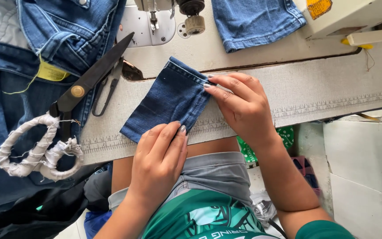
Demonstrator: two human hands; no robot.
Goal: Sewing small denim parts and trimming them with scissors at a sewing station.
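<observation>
A small rectangular piece of blue denim (pixel 166 99) with a stitched hem lies tilted on the white sewing table (pixel 315 93). My left hand (pixel 160 161) presses its near lower corner flat with the fingertips. My right hand (pixel 244 108) pinches the hemmed right edge of the piece between thumb and fingers. Both hands touch the same denim piece.
Large black scissors (pixel 82 86) with cloth-wrapped handles lie left of the piece, small thread snips (pixel 107 90) beside them. A pile of jeans (pixel 18 88) covers the left side. The sewing machine's foot (pixel 153 17) and another denim piece (pixel 255 20) sit at the back.
</observation>
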